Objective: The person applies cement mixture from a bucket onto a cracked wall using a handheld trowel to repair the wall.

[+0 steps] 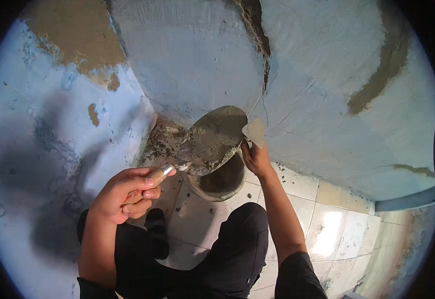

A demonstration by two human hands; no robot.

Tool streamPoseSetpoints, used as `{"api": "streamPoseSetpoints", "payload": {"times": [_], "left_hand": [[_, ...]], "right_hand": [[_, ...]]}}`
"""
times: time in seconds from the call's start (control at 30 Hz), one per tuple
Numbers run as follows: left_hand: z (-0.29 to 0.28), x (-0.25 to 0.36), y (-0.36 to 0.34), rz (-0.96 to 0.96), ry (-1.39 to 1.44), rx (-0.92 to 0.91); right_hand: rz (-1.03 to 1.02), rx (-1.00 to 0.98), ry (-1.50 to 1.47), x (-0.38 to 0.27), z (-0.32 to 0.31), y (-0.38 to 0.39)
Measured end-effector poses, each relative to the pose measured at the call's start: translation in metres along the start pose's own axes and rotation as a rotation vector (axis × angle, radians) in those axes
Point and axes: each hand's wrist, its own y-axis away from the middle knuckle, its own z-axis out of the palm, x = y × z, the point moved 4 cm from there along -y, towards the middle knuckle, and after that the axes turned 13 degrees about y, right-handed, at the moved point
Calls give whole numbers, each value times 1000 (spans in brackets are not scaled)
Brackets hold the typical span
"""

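My left hand (130, 192) is wrapped round the wooden handle of a trowel (217, 134), just behind its metal collar. Its broad rounded blade is smeared with wet grey mortar and hangs over a round bucket (239, 183), hiding part of the mouth. My right hand (255, 158) is closed on a small flat pale piece (255, 132), beside the blade's right edge; its exact kind does not show. Dark grey material shows inside the bucket.
A cracked blue wall (192, 55) rises ahead, with brown patches (73, 35) on the left wall. Rubble (165, 132) lies in the corner. White floor tiles (190, 214) carry crumbs. My foot in a dark sandal (156, 231) stands near the bucket. A blue-grey bar (409, 200) juts at right.
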Motion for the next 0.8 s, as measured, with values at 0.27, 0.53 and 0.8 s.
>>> {"api": "streamPoseSetpoints", "payload": {"times": [0.27, 0.53, 0.8], "left_hand": [[10, -4, -2, -27, -22, -24], [3, -5, -4, 2, -42, -30], [8, -2, -7, 96, -9, 8]], "right_hand": [[99, -34, -13, 10, 15, -3], [-154, 91, 188, 31, 29, 31], [364, -227, -232, 69, 35, 88]]}}
